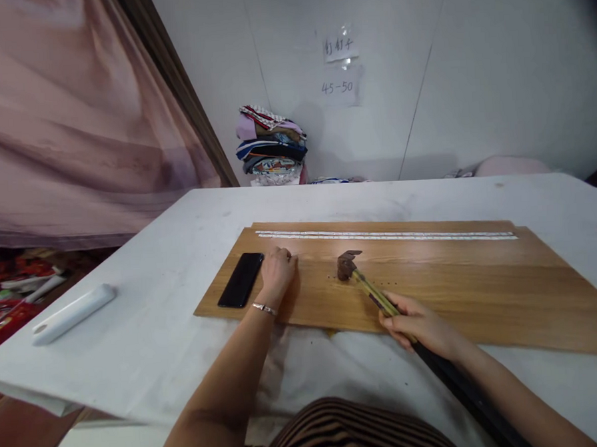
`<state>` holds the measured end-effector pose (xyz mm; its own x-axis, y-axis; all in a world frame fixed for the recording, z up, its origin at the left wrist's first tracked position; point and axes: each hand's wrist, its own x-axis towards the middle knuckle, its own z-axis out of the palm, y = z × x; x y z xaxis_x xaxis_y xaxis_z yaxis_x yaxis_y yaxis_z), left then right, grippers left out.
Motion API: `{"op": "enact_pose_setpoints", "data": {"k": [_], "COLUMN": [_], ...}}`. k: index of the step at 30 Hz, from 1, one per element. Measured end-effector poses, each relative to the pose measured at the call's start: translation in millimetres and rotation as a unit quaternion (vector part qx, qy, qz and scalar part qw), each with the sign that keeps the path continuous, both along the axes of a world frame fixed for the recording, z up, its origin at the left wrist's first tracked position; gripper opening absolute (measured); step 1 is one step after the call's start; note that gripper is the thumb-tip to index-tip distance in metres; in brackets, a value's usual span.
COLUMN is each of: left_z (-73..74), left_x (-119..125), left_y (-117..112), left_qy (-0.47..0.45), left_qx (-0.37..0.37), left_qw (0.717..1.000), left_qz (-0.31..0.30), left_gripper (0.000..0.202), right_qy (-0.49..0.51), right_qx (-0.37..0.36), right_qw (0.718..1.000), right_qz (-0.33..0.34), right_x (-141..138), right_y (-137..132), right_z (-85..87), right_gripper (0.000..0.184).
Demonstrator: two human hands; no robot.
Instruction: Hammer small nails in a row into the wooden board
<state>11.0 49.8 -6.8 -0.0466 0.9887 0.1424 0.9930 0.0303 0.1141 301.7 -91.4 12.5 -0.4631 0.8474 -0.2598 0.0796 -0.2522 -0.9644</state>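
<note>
My right hand (418,324) grips a claw hammer (372,292) by its handle. The rusty hammer head (347,265) is over the middle of a brown wooden board (482,287); I cannot tell whether it touches. My left hand (278,272) rests on the board with its fingers curled together, and anything in them is too small to make out. Just left of that hand lies a black smartphone (241,280). Small dark dots, nails or holes, mark the board around the hammer head. Two long white strips (389,235) with fine marks run along the board's far side.
The board lies on a table with a white cover (145,271). A long white plastic piece (74,314) lies at the table's left. Behind stand a stack of folded cloth (273,145) and a wall with paper notes (340,88). A pink curtain (72,115) hangs at left.
</note>
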Motion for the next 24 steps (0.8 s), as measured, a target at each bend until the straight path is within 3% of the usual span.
{"op": "enact_pose_setpoints", "data": {"k": [12,24], "left_z": [13.3,30.7], "left_x": [-2.2,4.1], "left_y": [4.0,14.8], "left_qy": [0.042,0.073], "left_qx": [-0.072,-0.142], "left_qw": [0.996,0.984], "left_qz": [-0.045,-0.074], "left_gripper": [0.033,0.03], "right_qy": [0.008,0.002], "right_qx": [0.017,0.015], "right_qw": [1.0,1.0], "right_qz": [-0.016,-0.01], "right_x": [-2.5,-3.0], "right_y": [-1.4,-1.5], "right_z": [6.6,-1.3], "right_gripper": [0.016,0.022]}}
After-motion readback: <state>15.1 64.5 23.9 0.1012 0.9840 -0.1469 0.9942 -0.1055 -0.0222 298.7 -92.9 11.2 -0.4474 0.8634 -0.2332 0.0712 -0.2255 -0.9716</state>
